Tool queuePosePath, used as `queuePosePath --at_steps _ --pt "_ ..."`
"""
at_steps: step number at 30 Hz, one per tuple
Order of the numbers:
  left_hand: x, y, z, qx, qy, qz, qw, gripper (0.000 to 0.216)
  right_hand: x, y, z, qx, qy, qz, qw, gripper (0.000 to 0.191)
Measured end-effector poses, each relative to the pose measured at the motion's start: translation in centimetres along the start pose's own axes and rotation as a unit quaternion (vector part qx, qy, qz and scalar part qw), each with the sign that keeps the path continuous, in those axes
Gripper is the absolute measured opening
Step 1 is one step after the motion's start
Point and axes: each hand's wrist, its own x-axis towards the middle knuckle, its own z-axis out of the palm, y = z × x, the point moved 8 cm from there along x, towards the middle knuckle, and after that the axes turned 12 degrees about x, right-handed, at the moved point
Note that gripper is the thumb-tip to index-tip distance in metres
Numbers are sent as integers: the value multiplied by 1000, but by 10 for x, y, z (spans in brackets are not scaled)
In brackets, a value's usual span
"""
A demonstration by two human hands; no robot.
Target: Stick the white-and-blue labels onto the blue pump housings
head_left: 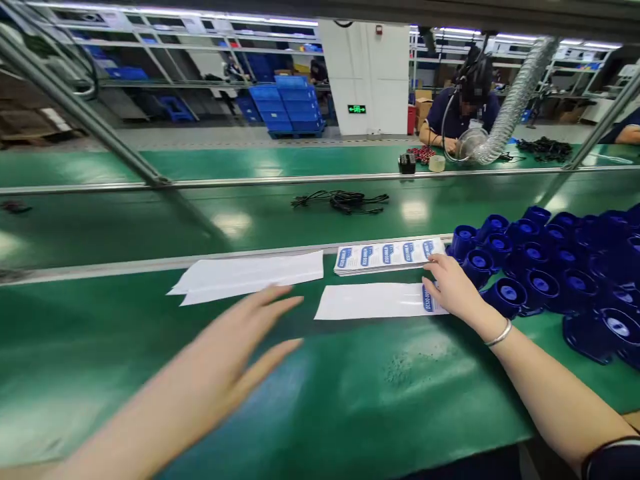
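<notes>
My left hand (pixel 235 343) is over the green table, slightly blurred, its fingers spread and holding nothing. It is closest to the near end of a mostly blank white label strip (pixel 370 301). One blue-and-white label (pixel 428 299) shows at that strip's right end. My right hand (pixel 454 287), with a bracelet at the wrist, is over this end, thumb and fingers apart. Its fingertips reach the right end of a stack of printed label sheets (pixel 385 256) just behind; whether they touch is unclear. Blank white strips (pixel 255 275) lie overlapping to the left.
Many dark blue plastic housings (pixel 543 283) crowd the table's right side. A bundle of black cables (pixel 345 200) lies beyond the metal rail. Across the far bench, a person (pixel 463 107) works beside a flexible silver duct (pixel 520 100). Slanted metal posts (pixel 100 113) frame the station.
</notes>
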Motion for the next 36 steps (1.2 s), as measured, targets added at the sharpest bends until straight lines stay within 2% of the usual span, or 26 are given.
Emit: queuePosePath --at_steps 3,6,9,11,13,15,17,19,21,23,25,27,31,36 --pt "58 74 56 -20 -82 89 992 65 0 5 0 -44 -41 1 998 10" --pt "98 127 105 -26 -105 132 985 81 1 -4 2 -56 -67 -21 996 6" --pt "111 154 129 -13 -82 140 987 95 3 -26 0 -36 -73 -67 994 3" --pt "110 159 135 3 -68 127 990 84 1 -48 -9 28 -45 -130 990 3" --pt "107 156 134 26 -58 111 992 61 -5 -66 -28 143 33 -188 971 7" --pt "105 144 127 52 -52 100 992 48 -11 -64 -51 265 159 -178 934 8" --pt "108 119 114 80 -46 85 992 50 -18 -48 -64 324 272 -109 899 9" --pt "114 80 97 110 -34 57 992 55 -21 -36 -63 327 321 -57 887 6" --pt "121 30 83 136 -24 18 990 52 -19 -32 -53 311 304 -42 900 5" --pt "125 -20 79 153 -26 -16 988 49 -17 -32 -38 301 269 -41 914 5" --pt "124 -62 88 160 -46 -30 986 56 -16 -34 -24 301 233 -52 923 5" --pt "119 -91 105 154 -79 -22 985 65 -16 -37 -10 306 195 -69 929 5" --pt "110 -120 130 136 -117 -8 984 76 -19 -37 5 305 153 -79 937 5" --pt "111 -116 132 116 -120 24 986 58 -29 -31 8 254 146 -91 952 2"
